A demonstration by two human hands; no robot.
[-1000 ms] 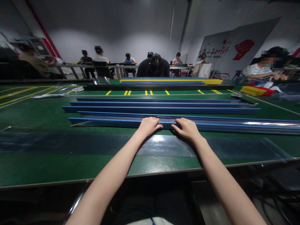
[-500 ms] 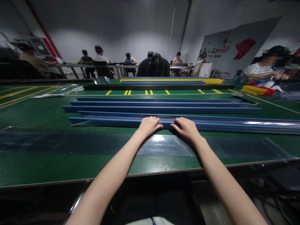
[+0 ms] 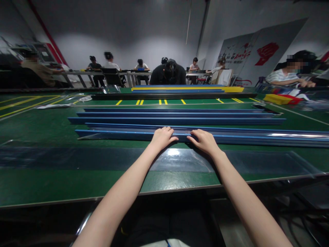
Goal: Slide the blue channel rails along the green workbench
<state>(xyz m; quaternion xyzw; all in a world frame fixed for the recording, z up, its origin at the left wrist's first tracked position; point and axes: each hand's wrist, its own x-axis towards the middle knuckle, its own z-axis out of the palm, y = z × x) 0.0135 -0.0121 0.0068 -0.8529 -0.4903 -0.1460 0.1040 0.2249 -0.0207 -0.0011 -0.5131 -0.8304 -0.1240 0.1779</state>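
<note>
A long blue channel strip (image 3: 123, 133) lies across the green table (image 3: 46, 185) in front of me. My left hand (image 3: 162, 137) grips its near wall, fingers curled over the top edge and thumb on the near side. A short way to the right, my right hand (image 3: 203, 140) grips the same wall in the same manner, its thumb pointing left. The fingertips of both hands are partly hidden inside the channel. Between the strip and the table's front edge, a long clear plastic sleeve (image 3: 180, 161) lies flat beneath my forearms.
More blue strips (image 3: 177, 120) lie parallel just beyond. Farther back are a black bar (image 3: 174, 96) and a yellow strip (image 3: 233, 89). Yellow and red trays (image 3: 276, 99) stand at the right. A person with head bowed (image 3: 168, 72) sits opposite; several others sit at tables behind.
</note>
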